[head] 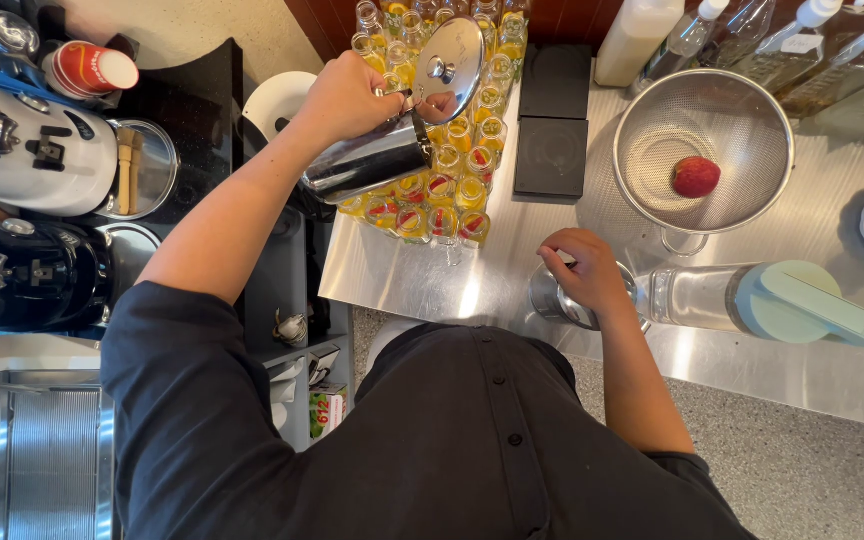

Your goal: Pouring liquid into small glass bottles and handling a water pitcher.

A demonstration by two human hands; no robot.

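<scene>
Pouring step: left hand (347,100) is gripping, tilting steel pitcher (372,160) over small bottles (442,190), centre-top; right hand (587,275) is clasping steel cup (557,300). Next calls for steady aim.

The left hand (347,100) grips a steel pitcher (372,160), lid flipped up, tilted over rows of small glass bottles (442,190) of yellow liquid. The right hand (587,275) rests on a small metal cup (557,300) (mostly hidden, possibly a jigger) beside a lying clear jug (752,300). A strainer (702,150) holds a red fruit (696,176).
</scene>
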